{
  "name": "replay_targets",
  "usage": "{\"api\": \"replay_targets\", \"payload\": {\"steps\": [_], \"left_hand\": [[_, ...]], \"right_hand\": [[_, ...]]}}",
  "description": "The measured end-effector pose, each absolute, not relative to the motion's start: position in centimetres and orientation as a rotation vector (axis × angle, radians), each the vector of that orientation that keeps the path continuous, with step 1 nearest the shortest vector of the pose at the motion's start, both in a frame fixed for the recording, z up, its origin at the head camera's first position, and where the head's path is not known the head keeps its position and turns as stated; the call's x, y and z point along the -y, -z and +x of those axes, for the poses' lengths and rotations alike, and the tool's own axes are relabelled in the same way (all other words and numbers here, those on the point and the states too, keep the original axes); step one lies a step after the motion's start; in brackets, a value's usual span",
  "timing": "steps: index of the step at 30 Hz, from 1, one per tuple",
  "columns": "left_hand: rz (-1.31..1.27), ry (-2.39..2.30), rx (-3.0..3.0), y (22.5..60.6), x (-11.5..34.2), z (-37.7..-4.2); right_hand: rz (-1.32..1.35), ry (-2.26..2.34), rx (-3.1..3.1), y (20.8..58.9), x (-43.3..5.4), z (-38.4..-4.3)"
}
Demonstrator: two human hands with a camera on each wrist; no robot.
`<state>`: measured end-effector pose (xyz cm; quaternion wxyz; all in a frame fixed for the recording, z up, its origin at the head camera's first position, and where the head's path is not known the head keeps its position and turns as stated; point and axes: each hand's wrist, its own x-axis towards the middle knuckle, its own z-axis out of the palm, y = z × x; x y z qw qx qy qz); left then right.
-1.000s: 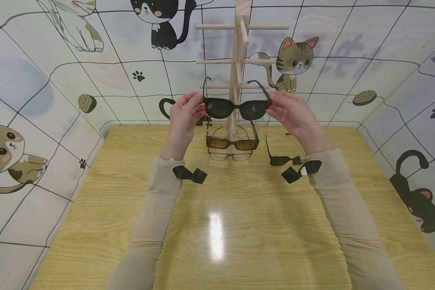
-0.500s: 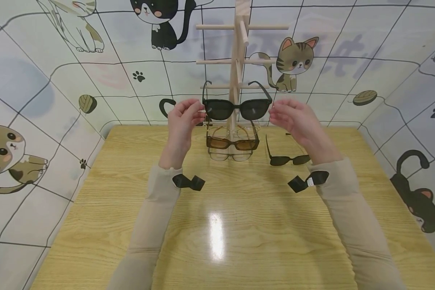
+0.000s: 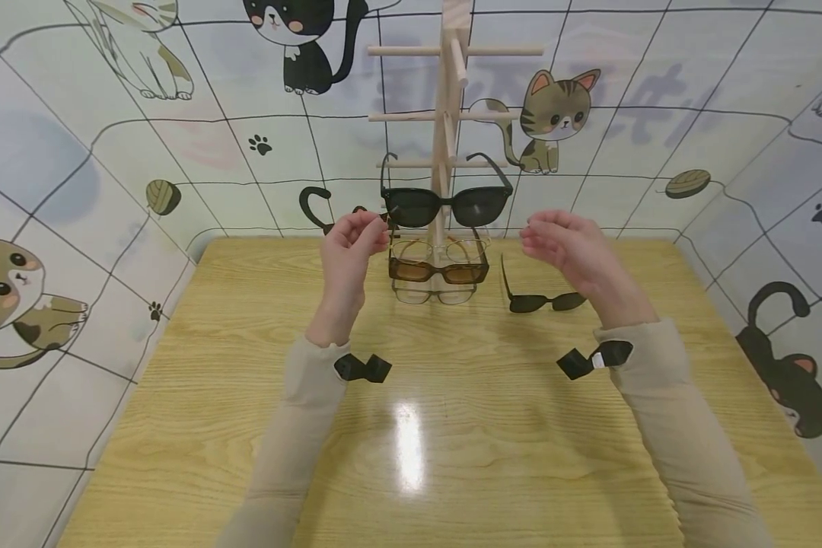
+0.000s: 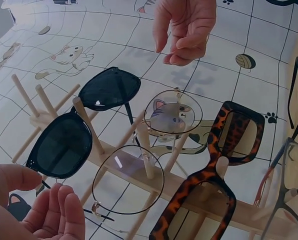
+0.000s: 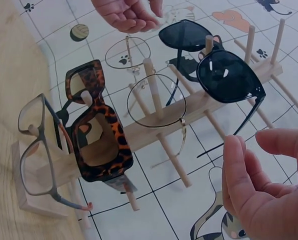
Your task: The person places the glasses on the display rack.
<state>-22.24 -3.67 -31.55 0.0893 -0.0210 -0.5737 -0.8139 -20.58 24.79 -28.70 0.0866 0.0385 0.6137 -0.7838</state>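
Observation:
Black sunglasses (image 3: 479,207) rest on a peg of the wooden stand (image 3: 445,106), in front of me in the head view. My left hand (image 3: 345,266) is just left of and below their left hinge, fingers loosely bent around nothing. To their right, my right hand (image 3: 582,255) hovers apart from the frame, with thumb and fingers spread in the right wrist view. Lower pegs carry round wire-rimmed glasses (image 5: 185,107), tortoiseshell sunglasses (image 5: 120,135) and grey-framed glasses (image 5: 51,175).
Another pair of black sunglasses (image 3: 529,304) lies on the wooden table (image 3: 452,457), right of the stand. Bare pegs (image 3: 404,51) stick out from the stand's upper part. Behind it is a cat-patterned backdrop (image 3: 246,183).
Both hands have let go of the black sunglasses and moved down; the right hand has also drawn off to the right. The sunglasses stay on the stand.

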Motion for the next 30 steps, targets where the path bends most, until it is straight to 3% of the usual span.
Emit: {"api": "replay_targets", "payload": {"steps": [30], "left_hand": [[-0.376,2.315,1.856,36.9,-1.9,-18.8]], "right_hand": [[0.079,2.349,-1.749,32.9,-29.4,-18.6]]}}
